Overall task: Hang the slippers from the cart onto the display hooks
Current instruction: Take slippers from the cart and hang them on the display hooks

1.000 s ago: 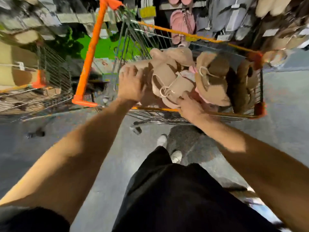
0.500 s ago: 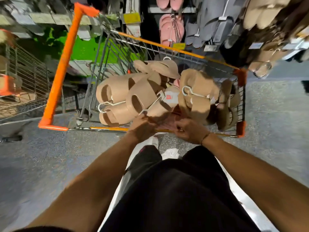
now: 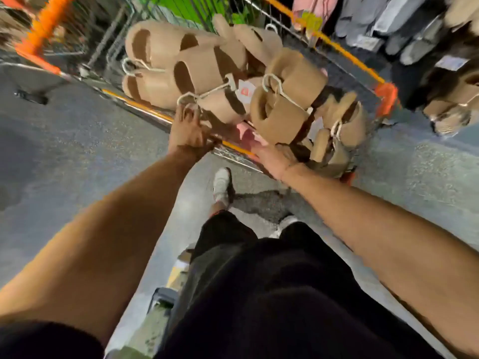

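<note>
A wire cart with an orange rim (image 3: 386, 95) holds several beige slippers paired on white hangers. The nearest pair (image 3: 207, 81) lies at the cart's front edge with its hanger hook (image 3: 187, 97) pointing toward me. My left hand (image 3: 187, 130) reaches over the rim, and its fingertips curl at that hook. My right hand (image 3: 272, 158) stretches over the rim with fairly straight fingers toward a pink item (image 3: 246, 133) under another beige pair (image 3: 282, 110); its fingertips are blurred. Display slippers hang at the upper right (image 3: 451, 110).
Grey slippers (image 3: 388, 22) and pink ones (image 3: 311, 3) hang on the rack behind the cart. A second cart with orange trim (image 3: 39, 29) stands at the upper left. My legs and white shoes (image 3: 221, 185) are on the grey floor just before the cart.
The view has swung closer and tilted. My left hand has moved from under the slippers up to the hanger hook. My right hand has slid right along the rim.
</note>
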